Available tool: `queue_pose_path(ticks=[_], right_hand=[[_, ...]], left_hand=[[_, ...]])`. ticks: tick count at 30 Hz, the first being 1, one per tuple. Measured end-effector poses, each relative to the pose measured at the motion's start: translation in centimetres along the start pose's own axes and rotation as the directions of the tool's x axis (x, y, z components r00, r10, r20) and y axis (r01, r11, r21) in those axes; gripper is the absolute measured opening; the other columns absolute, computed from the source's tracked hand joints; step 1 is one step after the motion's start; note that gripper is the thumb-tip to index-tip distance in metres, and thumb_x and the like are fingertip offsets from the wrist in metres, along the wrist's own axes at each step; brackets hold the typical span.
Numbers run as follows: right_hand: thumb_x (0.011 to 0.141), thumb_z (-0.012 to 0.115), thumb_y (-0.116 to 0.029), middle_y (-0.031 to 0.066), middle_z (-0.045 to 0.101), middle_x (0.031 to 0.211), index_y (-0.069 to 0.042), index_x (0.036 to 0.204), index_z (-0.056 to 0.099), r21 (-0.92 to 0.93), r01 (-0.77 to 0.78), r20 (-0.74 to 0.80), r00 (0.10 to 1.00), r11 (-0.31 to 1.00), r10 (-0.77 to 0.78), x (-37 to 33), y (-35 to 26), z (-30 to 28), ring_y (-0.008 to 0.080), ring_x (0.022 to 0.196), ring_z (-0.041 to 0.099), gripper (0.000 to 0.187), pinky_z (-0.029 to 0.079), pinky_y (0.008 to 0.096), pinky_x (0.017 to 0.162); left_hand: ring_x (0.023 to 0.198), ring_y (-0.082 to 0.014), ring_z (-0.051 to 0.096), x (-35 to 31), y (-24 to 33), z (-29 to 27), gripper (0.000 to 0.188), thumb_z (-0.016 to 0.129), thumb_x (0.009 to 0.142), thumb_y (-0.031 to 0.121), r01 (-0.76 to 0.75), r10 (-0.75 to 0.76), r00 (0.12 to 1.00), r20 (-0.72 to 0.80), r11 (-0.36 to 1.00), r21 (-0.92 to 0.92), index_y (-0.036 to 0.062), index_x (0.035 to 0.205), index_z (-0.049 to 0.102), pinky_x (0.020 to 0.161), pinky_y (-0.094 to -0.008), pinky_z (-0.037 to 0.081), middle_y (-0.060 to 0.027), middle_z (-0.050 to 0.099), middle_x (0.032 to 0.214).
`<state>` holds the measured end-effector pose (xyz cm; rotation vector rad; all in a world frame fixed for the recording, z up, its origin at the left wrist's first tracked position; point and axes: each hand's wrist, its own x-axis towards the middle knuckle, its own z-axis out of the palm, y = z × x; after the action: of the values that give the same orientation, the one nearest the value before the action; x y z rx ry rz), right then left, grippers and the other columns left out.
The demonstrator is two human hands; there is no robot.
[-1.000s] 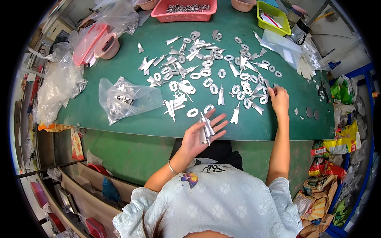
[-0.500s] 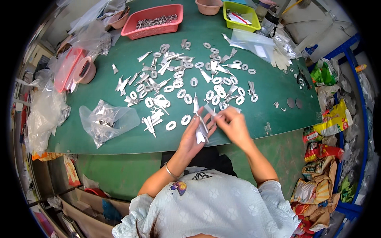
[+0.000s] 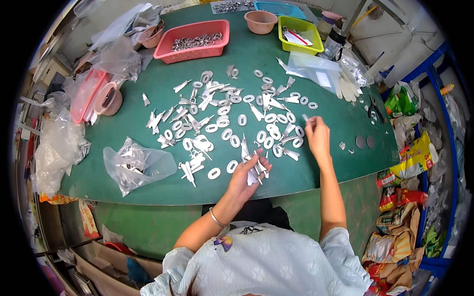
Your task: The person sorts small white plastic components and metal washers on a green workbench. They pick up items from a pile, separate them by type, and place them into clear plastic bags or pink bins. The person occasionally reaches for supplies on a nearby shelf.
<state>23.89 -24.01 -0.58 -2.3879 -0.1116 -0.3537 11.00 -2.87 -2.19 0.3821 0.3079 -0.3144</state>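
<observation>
Near table edge (image 3: 148, 201), laden left hand (image 3: 241, 179)

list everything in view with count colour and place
flared parts: many, silver, middle, left hand
slotted ovals: many, silver, middle
red basket: one, red, far side
lime basket: one, lime, far right
bowls: three, pink, far and left
blue tray: one, blue, far edge
filled bag: one, clear, near left
loose bags: several, clear, left
discs: two, dark grey, right
gloves: count unclear, pale, right
table: one, green, centre
packages: several, multicoloured, beside table
left hand: one, front, holding flared parts
right hand: one, right, pinching pale piece
</observation>
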Motion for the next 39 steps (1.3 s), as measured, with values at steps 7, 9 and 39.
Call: queue_pose_path(ticks=[7,9,39], right_hand=[[0.076,0.063,-0.013,0.012,0.054,0.076,0.001,0.081,0.054,0.371,0.121,0.451,0.843,0.921,-0.293,-3.2,-9.1,1.2,0.0217,0.066,0.054,0.017,0.043,0.0323,0.06],[0.078,0.061,-0.018,0.0124,0.054,0.077,-0.001,0.081,0.056,0.3,0.159,0.236,0.943,0.94,-0.235,0.1,-7.6,2.8,0.026,0.072,0.055,0.019,0.044,0.0359,0.061],[0.071,0.055,-0.002,0.0108,0.057,0.091,-0.003,0.089,0.057,0.301,0.496,0.201,0.802,0.815,-0.563,2.0,-7.3,1.2,0.026,0.091,0.052,0.018,0.04,0.0389,0.077]], left_hand=[[0.103,-0.0262,0.053,2.3,1.1,2.1,0.04,0.059,0.082,0.009,-0.109,0.104,0.991,-0.082,0.992,-0.059,0.0083,0.118,0.042,0.09,-0.0406,0.044,-0.0138,0.051,0.113],[0.096,-0.0243,0.055,3.0,1.3,1.2,0.044,0.061,0.079,0.003,-0.125,0.117,0.984,-0.134,0.99,-0.06,0.0084,0.118,0.042,0.088,-0.0413,0.046,-0.0134,0.053,0.106],[0.091,-0.0209,0.056,5.6,4.5,0.9,0.033,0.06,0.082,0.014,-0.062,0.057,0.996,-0.071,0.996,-0.058,0.008,0.111,0.046,0.083,-0.0383,0.048,-0.0079,0.057,0.094]])
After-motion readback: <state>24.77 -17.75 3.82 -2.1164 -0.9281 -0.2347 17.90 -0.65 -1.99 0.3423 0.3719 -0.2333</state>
